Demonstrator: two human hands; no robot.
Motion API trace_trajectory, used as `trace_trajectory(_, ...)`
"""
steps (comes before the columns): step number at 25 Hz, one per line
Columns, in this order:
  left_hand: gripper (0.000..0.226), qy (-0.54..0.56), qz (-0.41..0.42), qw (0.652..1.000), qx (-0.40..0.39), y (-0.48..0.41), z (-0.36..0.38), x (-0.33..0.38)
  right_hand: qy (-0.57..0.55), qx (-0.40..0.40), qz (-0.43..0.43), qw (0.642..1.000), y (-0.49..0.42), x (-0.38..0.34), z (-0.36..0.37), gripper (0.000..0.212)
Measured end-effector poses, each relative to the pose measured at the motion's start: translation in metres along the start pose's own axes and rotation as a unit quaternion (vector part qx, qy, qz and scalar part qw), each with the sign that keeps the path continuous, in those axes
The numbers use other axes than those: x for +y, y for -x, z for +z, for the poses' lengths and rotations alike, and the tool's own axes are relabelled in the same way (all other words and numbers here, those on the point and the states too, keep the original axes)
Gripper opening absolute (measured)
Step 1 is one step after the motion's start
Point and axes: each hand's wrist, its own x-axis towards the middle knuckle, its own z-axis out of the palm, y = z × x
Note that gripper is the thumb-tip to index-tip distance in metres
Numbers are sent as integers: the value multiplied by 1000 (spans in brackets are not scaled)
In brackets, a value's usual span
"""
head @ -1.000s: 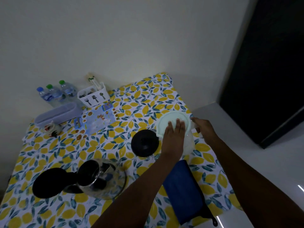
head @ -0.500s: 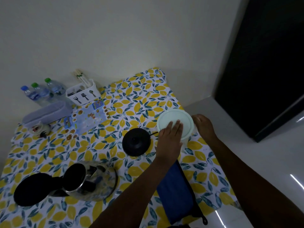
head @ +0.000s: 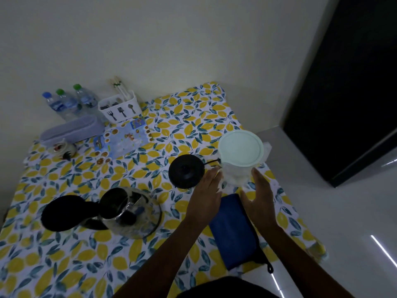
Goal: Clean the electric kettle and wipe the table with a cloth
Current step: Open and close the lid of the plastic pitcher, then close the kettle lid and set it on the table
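Observation:
The glass electric kettle (head: 131,214) stands on the lemon-print table (head: 90,254), its black lid (head: 61,212) flipped open to the left. Its round black base (head: 186,173) sits apart, further right, with a cord running toward the table's edge. A folded blue cloth (head: 234,229) lies near the right edge, partly under my arms. A clear container with a pale green lid (head: 240,150) stands beyond the cloth. My left hand (head: 206,196) and my right hand (head: 260,196) flank its lower sides with fingers stretched out; the fingertips are at its walls.
Along the back wall stand three water bottles (head: 68,102), a white cutlery holder (head: 120,108) and a lilac box (head: 71,130). A sticker sheet (head: 124,138) and a small figurine (head: 64,148) lie nearby. A dark cabinet (head: 348,82) rises right of the table.
My left hand has come off the container's lid and moved to its near left side. My right hand has moved from the far right side to the near right side.

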Motion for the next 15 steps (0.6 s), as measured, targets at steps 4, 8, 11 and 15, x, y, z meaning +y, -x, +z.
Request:
trace_trajectory(4,50,9,-65,998,22,60,-28,-32,49,-93,-68,992,35,-33,33,73)
trace_trajectory(8,43,2,-97,992,81,109,-67,-63,67,-170,-110,977,59,-79,78,83)
trace_trajectory(11,41,-15,-109,986,123,144,-103,-93,63,-220,-170,959,74,-118,116,91)
trace_trajectory(15,38,-52,-138,975,168,182,-150,-128,45,-244,-205,947,86,-161,158,99)
